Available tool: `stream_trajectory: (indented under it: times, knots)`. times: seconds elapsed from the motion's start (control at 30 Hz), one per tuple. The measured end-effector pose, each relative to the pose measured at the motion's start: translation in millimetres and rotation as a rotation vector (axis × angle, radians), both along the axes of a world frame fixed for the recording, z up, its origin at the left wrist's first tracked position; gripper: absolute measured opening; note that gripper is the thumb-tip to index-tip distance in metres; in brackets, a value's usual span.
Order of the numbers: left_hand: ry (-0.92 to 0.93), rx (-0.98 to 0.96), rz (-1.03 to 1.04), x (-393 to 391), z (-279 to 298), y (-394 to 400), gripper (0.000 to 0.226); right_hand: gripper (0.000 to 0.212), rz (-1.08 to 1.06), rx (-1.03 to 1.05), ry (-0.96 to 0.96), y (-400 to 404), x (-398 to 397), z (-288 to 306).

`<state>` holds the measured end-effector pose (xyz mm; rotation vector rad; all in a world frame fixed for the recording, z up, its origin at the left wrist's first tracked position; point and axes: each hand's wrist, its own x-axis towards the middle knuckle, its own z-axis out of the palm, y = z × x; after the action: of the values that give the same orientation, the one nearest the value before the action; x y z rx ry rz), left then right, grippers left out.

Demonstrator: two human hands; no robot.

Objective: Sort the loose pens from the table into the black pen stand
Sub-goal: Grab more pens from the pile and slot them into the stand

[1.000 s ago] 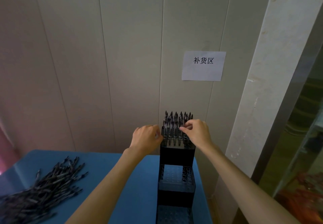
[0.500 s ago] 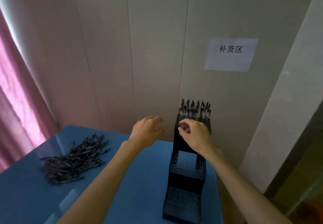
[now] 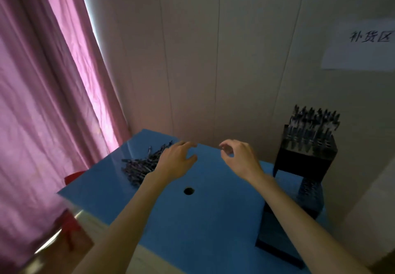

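We have pulled both hands away from the tall, stepped black plastic pen stand [image 3: 303,162], which a second ago we were touching at its top tier; it now sits at the right of the frame, its upper tier bristling with upright dark pens while the lower steps look unfilled, though blur hides the detail. Our view has swung leftward, bringing the pink curtain [image 3: 49,94] into the left of the frame.

Our left hand [image 3: 175,162] hovers over the blue tabletop [image 3: 209,226] with fingers spread and relaxed, grasping nothing, just beside the heap of loose dark pens [image 3: 139,164] lying left of centre near the table's far edge. Our right hand [image 3: 239,158] hangs in the middle of the frame, well apart from the stand, its fingers loosely curled; we see nothing pinched in them.

We judge that one round of placing is finished and we are returning to the pile for more. A round hole [image 3: 189,191] shows in the tabletop between our forearms.
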<state>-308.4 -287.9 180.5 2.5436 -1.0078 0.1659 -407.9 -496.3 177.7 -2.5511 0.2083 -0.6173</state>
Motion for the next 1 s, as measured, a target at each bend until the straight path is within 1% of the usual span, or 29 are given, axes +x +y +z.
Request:
stream_trajectory:
  times: [0.17,0.27,0.53,0.73,1.0]
  knots:
    - [0.017,-0.002,0.038,33,-17,82,0.043,0.026,0.001,-0.018,0.073,75,34,-12]
    - [0.061,-0.045,0.049,55,-27,131,0.042,0.027,-0.006,-0.026,0.128,120,54,-21]
    - [0.152,-0.082,0.041,111,-59,237,0.038,0.027,-0.050,0.014,0.189,213,101,-49]
    - [0.204,-0.086,0.051,157,-83,279,0.041,0.030,-0.052,0.027,0.250,250,133,-71]
    - [0.290,-0.051,0.050,240,-121,294,0.040,0.028,-0.101,0.076,0.285,258,202,-101]
